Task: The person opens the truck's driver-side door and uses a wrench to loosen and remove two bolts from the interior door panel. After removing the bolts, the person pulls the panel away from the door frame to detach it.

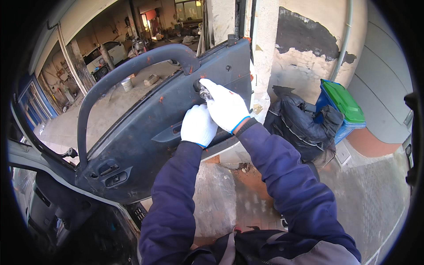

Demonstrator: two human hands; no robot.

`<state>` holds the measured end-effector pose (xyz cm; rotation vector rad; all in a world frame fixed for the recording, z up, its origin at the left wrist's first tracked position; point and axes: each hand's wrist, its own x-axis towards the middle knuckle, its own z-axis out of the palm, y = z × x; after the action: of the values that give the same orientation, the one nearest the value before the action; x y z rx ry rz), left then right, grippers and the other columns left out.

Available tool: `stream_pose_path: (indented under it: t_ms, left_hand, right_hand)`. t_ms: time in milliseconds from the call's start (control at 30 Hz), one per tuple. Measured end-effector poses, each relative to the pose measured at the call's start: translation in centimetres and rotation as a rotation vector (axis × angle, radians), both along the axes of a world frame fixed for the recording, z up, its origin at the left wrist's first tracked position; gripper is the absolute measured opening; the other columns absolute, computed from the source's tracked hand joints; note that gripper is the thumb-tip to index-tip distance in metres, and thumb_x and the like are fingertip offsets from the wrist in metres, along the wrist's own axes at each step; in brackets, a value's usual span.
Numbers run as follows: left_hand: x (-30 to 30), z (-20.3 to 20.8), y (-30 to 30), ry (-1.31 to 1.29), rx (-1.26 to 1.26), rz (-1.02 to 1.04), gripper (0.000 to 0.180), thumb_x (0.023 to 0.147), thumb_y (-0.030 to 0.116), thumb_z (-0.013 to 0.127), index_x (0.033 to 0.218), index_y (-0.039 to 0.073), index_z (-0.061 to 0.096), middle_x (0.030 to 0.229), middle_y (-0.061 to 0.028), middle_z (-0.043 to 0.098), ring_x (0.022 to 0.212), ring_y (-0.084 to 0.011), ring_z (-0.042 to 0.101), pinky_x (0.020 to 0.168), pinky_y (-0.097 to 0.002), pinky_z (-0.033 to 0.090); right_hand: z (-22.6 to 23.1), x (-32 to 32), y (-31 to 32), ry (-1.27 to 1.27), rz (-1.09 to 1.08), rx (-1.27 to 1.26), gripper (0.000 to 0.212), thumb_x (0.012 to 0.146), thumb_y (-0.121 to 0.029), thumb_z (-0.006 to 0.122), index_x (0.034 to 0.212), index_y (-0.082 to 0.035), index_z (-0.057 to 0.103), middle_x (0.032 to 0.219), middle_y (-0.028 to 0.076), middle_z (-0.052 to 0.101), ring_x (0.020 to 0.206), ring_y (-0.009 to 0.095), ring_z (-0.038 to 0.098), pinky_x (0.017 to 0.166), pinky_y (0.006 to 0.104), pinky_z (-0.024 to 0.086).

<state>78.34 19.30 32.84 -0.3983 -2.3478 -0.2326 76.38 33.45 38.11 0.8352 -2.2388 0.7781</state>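
Note:
A dark grey car door panel (145, 106) hangs open in front of me, scuffed and dotted with reddish-brown flecks. Both my hands wear white knit gloves with blue cuffs. My right hand (227, 106) is closed around a small tool (204, 92) with a dark round end and a silver metal part, pressed to the upper panel; its exact kind is unclear. Just below and left, my left hand (198, 125) is curled, its fingers turned away from view, next to the armrest pull (170, 133). Whatever it grips is hidden behind the glove.
A bare window frame (90, 106) arches over the door. At the lower left lies the dark car interior (66, 212). To the right, a black padded jacket (296, 121) is heaped beside a blue bin with a green lid (342, 101). Beyond stands a cluttered garage with a white car (112, 53).

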Motion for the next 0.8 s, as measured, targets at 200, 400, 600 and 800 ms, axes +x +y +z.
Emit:
stream_pose_path:
  t_ms: [200,400,600,800]
  left_hand:
    - [-6.2,-0.9,-1.8,0.047,0.037,0.075,0.016,0.097,0.020,0.071,0.101,0.006,0.077,0.095,-0.0195,0.078,0.090,-0.0378,0.076,0.079,-0.0492,0.061]
    - [-7.4,0.2,-0.6,0.071,0.047,0.000,0.025,0.098,0.023,0.072,0.115,0.005,0.076,0.102,-0.0213,0.079,0.092,-0.0387,0.077,0.083,-0.0478,0.062]
    - [-6.5,0.9,-1.5,0.000,0.030,-0.121,0.017,0.096,0.017,0.071,0.104,0.003,0.076,0.097,-0.0220,0.078,0.085,-0.0392,0.075,0.078,-0.0522,0.061]
    - [-6.3,0.9,-2.6,0.033,0.286,-0.292,0.017,0.100,0.014,0.066,0.110,0.002,0.075,0.108,-0.0200,0.077,0.095,-0.0408,0.071,0.086,-0.0505,0.058]
  right_hand:
    - [-0.6,-7.4,-3.1,0.084,0.060,-0.082,0.043,0.103,-0.021,0.062,0.145,-0.013,0.067,0.126,0.018,0.077,0.115,0.040,0.075,0.100,0.0476,0.060]
    - [1.3,-7.2,-3.4,-0.130,0.012,-0.225,0.049,0.102,-0.039,0.075,0.138,-0.006,0.070,0.130,0.020,0.077,0.119,0.040,0.076,0.103,0.0449,0.060]
    - [2.2,-5.6,-3.6,-0.398,-0.108,-0.242,0.048,0.106,-0.046,0.071,0.122,-0.002,0.069,0.112,0.024,0.080,0.108,0.044,0.078,0.097,0.0489,0.060]
    - [3.9,-5.8,-2.7,-0.315,-0.095,-0.020,0.041,0.107,-0.042,0.068,0.116,-0.001,0.068,0.106,0.025,0.079,0.107,0.044,0.078,0.094,0.0497,0.060]
